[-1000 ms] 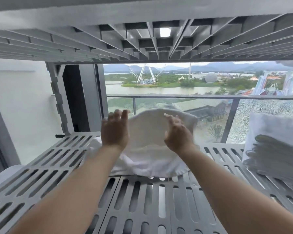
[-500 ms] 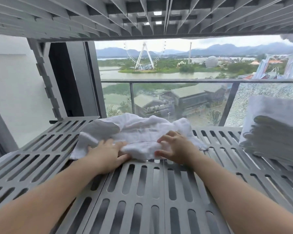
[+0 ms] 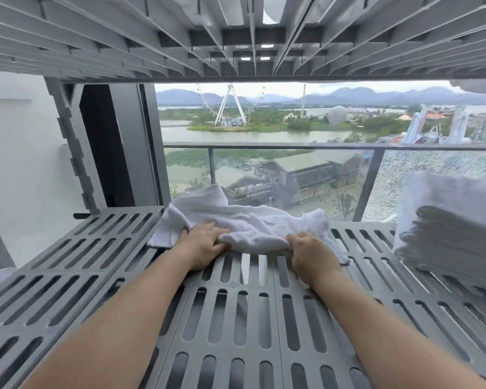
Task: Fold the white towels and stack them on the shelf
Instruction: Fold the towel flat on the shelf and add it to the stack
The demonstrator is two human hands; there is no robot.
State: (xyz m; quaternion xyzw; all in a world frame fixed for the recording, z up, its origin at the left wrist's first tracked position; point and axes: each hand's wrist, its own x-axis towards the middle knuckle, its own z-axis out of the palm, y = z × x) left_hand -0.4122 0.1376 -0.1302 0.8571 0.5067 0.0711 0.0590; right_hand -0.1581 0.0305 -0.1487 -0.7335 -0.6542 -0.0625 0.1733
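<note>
Left hand [image 3: 201, 242] and right hand [image 3: 310, 255] both pinch lumpy towel [image 3: 250, 223] edge — uneven tug could make fold crooked, corner drooping off shelf [image 3: 236, 318].

The near half of the slatted shelf [image 3: 236, 318] lies bare across its width, crossed only by the two forearms. At the far middle the crumpled towel [image 3: 250, 223] blocks the way, with the left hand [image 3: 199, 245] and right hand [image 3: 312, 254] gripping its near edge. A stack of folded towels [image 3: 446, 234] fills the right side. The upper shelf [image 3: 152, 37] limits headroom, and an upright post [image 3: 73, 153] closes the far left corner.
</note>
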